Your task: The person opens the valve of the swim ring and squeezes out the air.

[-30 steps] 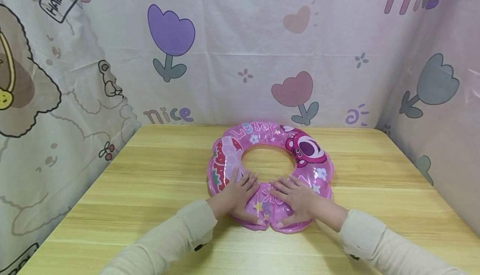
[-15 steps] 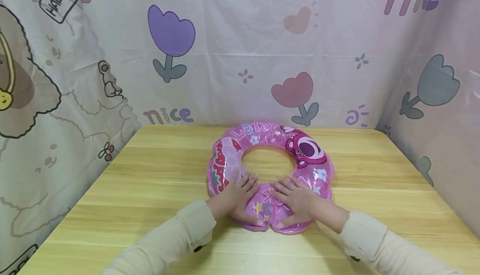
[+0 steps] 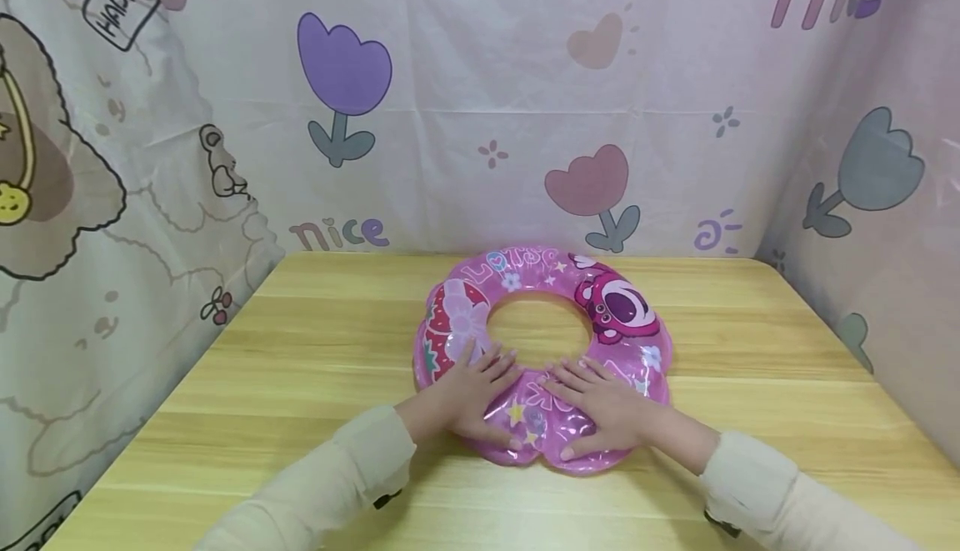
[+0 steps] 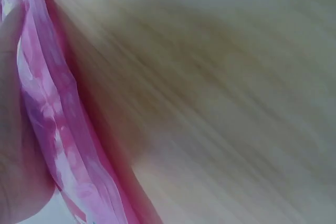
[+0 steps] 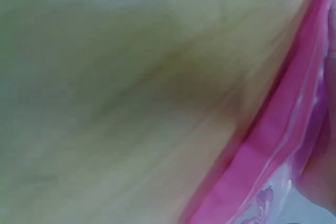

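Observation:
A pink inflatable swim ring (image 3: pixel 618 305), printed with strawberries, a bear and lettering, lies flat on the wooden table. On the near left part of the ring rests my left hand (image 3: pixel 472 397), fingers spread and straight. My right hand (image 3: pixel 611 409) lies on the near right part the same way, its thumb toward the front edge. A small notch in the ring's near edge shows between the two thumbs. In the left wrist view the ring's edge (image 4: pixel 68 103) runs beside the hand; the right wrist view has the pink edge (image 5: pixel 262 140) along its right side.
The wooden table (image 3: pixel 300 351) spreads around the ring on all sides. Behind it hangs a pale curtain (image 3: pixel 450 117) with printed flowers and words; similar cloth closes off the left and right sides.
Both hands stay on the ring. They have moved slightly apart, and the ring's near right part has shifted a little to the right and toward me.

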Demonstrator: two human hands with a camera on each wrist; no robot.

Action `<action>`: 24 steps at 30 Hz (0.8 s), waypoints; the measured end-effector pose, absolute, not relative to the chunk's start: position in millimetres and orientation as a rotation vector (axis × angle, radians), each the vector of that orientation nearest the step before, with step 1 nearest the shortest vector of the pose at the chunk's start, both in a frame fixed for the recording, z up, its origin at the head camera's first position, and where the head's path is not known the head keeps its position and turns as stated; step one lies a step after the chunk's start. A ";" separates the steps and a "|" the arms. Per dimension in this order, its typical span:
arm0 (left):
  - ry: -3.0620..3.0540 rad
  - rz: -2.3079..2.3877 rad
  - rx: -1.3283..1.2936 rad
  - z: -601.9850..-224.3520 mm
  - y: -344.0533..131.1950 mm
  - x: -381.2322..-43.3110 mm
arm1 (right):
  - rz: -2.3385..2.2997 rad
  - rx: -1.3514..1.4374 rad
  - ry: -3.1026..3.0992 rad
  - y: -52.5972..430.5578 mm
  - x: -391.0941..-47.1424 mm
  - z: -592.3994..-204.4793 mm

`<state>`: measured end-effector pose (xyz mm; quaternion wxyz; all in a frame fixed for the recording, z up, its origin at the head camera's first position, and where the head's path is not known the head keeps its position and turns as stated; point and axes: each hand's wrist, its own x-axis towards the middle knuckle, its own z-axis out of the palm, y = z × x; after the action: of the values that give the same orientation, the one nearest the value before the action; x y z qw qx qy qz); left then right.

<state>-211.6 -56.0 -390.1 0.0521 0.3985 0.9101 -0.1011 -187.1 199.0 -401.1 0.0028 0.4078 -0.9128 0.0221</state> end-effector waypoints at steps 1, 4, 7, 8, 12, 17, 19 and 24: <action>2.763 -0.285 1.224 -389.5 -57.2 -212.0 | 0.099 1.282 -2.840 200.1 -186.1 -401.8; 2.756 -0.229 1.256 -388.7 -59.3 -214.0 | 0.169 1.274 -2.762 203.3 -183.5 -404.1; 2.761 -0.184 1.279 -387.9 -60.0 -215.0 | 0.189 1.251 -2.685 205.9 -182.3 -404.1; 2.766 -0.164 1.286 -388.0 -59.8 -214.9 | 0.192 1.240 -2.669 206.5 -182.1 -403.2; 2.791 -0.070 1.329 -389.4 -57.9 -212.8 | 0.151 1.177 -2.652 211.2 -183.4 -399.6; 2.832 0.018 1.362 -394.6 -52.8 -208.2 | 0.117 1.067 -2.705 221.4 -187.2 -398.5; 2.837 0.029 1.340 -397.8 -50.7 -206.9 | 0.108 1.047 -2.718 225.2 -188.3 -400.1; 2.831 0.093 1.284 -404.4 -47.0 -206.2 | 0.098 1.055 -2.735 230.2 -189.5 -406.6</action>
<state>-206.2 -47.0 -404.4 0.0157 0.4129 0.9101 0.0300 -189.5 230.2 -406.6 0.1040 0.3576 -0.9275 0.0334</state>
